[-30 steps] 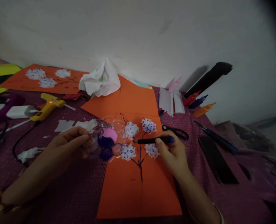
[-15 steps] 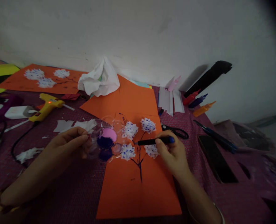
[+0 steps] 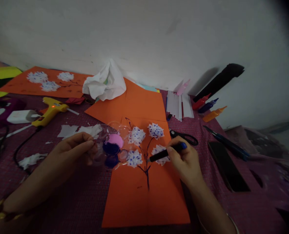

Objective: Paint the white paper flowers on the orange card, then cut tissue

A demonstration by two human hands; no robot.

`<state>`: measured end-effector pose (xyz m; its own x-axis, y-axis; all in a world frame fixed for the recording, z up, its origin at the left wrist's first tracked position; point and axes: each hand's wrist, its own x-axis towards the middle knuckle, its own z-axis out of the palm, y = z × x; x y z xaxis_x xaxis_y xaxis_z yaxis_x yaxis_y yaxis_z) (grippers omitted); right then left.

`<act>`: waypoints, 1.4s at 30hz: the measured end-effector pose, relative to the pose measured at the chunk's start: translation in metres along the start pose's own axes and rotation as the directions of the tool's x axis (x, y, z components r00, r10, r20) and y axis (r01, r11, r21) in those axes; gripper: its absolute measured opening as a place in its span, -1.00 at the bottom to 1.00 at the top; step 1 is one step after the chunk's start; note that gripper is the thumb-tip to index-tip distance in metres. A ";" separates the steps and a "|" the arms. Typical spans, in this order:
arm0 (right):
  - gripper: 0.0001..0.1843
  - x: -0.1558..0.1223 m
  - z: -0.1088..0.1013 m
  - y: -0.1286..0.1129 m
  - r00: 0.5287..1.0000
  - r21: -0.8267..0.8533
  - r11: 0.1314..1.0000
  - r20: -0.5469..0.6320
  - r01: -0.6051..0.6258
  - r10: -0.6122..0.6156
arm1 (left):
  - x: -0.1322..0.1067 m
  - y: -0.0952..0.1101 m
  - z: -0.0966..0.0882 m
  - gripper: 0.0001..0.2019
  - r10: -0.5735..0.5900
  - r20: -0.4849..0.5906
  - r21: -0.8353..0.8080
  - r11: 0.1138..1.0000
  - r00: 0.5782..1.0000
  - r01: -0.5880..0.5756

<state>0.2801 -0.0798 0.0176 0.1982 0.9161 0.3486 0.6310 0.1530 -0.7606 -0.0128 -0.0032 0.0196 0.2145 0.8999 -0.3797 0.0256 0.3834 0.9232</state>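
Note:
My right hand (image 3: 185, 159) grips a black marker pen (image 3: 165, 153) with a blue end. Its tip is at the dark drawn stem on an orange paper sheet (image 3: 132, 201). Around the stem sit several white tissue flowers (image 3: 156, 131) flecked with blue. Between its fingertips my left hand (image 3: 79, 148) pinches a clear plastic paint palette (image 3: 123, 155), with pink paint (image 3: 116, 139) and dark blue paint (image 3: 111, 148) in its wells. The palette hangs over the left edge of the sheet, close to the flowers.
A yellow glue gun (image 3: 49, 112) with a lit red light lies at left, its cable trailing. Crumpled tissue (image 3: 105, 83) and a second flowered orange sheet (image 3: 17, 86) are behind. Scissors (image 3: 185, 138), paint tubes (image 3: 209, 105) and a phone (image 3: 228, 165) lie at right.
My right hand has moved slightly right and down with the marker, whose tip has come lower along the stem. My left hand and the palette stay nearly in place.

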 end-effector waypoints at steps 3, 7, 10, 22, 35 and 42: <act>-0.87 -0.001 0.000 0.001 1.000 0.026 1.000 -0.023 -0.009 0.010 | 0.000 0.000 0.000 -0.76 0.000 0.000 0.006 1.000 1.000 0.000; -0.93 0.000 0.003 0.002 1.000 0.050 0.999 0.000 -0.001 0.001 | 0.000 0.001 0.001 -0.75 -0.007 0.001 -0.010 1.000 1.000 0.007; -0.90 0.001 0.001 0.001 1.000 0.012 1.000 0.011 0.003 -0.003 | 0.000 0.000 0.001 -0.76 -0.001 0.013 -0.011 1.000 1.000 0.001; -0.91 0.001 0.002 -0.001 1.000 0.006 1.000 0.020 0.006 -0.006 | 0.000 -0.003 -0.002 -0.77 -0.016 0.018 0.003 1.000 1.000 0.016; -0.87 -0.001 -0.002 0.000 0.997 0.013 0.999 0.071 -0.036 0.035 | -0.003 0.003 0.002 -0.77 -0.021 0.006 0.024 1.000 1.000 0.021; -0.90 0.001 -0.001 0.000 0.998 0.063 0.996 0.001 -0.058 0.059 | -0.003 0.002 -0.002 -0.76 -0.010 0.014 0.020 1.000 1.000 0.010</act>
<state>0.2808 -0.0793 0.0182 0.2341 0.9238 0.3030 0.5700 0.1221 -0.8126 -0.0150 -0.0045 0.0223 0.2282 0.8930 -0.3880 0.0472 0.3879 0.9205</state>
